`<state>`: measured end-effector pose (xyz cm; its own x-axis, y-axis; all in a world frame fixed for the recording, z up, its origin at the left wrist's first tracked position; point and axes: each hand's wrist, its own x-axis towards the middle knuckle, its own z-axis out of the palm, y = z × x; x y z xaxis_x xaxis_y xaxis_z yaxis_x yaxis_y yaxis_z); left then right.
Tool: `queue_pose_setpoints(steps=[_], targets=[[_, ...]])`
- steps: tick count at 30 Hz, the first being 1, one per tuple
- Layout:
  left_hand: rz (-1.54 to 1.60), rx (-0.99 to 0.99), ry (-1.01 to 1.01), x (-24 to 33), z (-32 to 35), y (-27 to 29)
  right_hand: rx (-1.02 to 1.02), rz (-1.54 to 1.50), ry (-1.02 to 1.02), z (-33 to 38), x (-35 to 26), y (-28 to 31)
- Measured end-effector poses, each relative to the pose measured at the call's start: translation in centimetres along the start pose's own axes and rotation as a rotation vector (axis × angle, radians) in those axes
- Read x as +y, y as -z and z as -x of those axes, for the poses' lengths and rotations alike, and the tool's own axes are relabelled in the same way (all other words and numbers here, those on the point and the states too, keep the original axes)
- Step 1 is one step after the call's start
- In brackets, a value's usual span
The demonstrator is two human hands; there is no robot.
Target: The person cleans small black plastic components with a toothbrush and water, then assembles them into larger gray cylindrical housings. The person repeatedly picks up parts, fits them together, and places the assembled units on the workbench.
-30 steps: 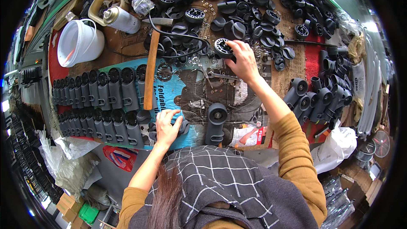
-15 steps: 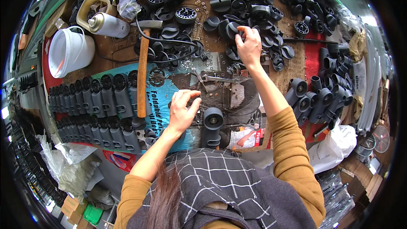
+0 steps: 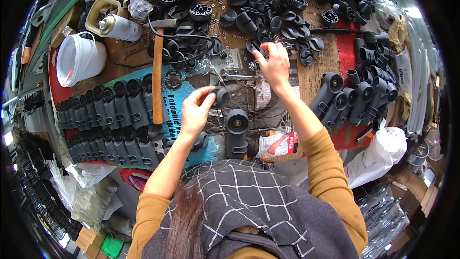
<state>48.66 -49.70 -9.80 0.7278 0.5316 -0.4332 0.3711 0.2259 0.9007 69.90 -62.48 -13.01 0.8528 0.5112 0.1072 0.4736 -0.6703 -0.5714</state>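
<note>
My left hand (image 3: 195, 112) pinches a dark round plastic cap (image 3: 221, 97) between thumb and fingers, above the middle of the bench. Just nearer stands a dark grey plastic joint piece (image 3: 237, 134) with a round socket at its far end. Farther off and to the right, my right hand (image 3: 275, 64) hovers beside small metal springs (image 3: 253, 65) and a heap of curved dark caps (image 3: 290, 32). Its fingers are bent, with thumb and forefinger apart and nothing visible between them. A wrench (image 3: 241, 76) lies between the two hands.
A hammer (image 3: 158, 74) lies left of my left hand, beside rows of grey joint pieces (image 3: 122, 103). A white bucket (image 3: 81, 60) and a spray can (image 3: 120, 28) stand at the far left. More joint pieces (image 3: 364, 98) are piled at the right. A black cable (image 3: 211, 48) loops among parts.
My right hand has drawn back from the curved caps toward the springs. My left hand has moved slightly farther away, and the cap in it now shows plainly. The whole view has shifted a little.
</note>
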Motion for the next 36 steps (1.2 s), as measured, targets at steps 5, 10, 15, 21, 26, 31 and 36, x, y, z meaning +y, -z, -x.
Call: queue_pose_setpoints(steps=[5,10,15,21,26,31,36], targets=[[-0.655,0.003,-0.050,-3.7,5.4,5.6,-0.097,0.227,0.122,-1.4,1.4,-2.2],[-0.940,0.062,0.024,-4.2,7.1,6.9,-0.060,-0.762,-0.268,2.0,0.2,1.0],[-0.386,0.026,-0.167,-0.6,5.0,2.0,-0.327,-1.404,-0.686,9.2,-2.3,4.8],[-0.010,-0.227,-0.007,1.9,5.9,-3.4,-0.413,-1.496,-0.849,15.5,-5.3,7.1],[0.053,-0.371,0.168,1.4,6.6,-2.5,-0.448,-1.203,-0.689,17.7,-5.7,8.0],[0.080,-0.232,0.198,-0.2,7.9,-1.9,-0.395,-1.180,-0.681,21.0,-6.3,7.1],[0.011,-0.240,0.351,-1.6,8.6,-1.1,-0.331,-1.072,-0.734,22.3,-5.5,4.5]])
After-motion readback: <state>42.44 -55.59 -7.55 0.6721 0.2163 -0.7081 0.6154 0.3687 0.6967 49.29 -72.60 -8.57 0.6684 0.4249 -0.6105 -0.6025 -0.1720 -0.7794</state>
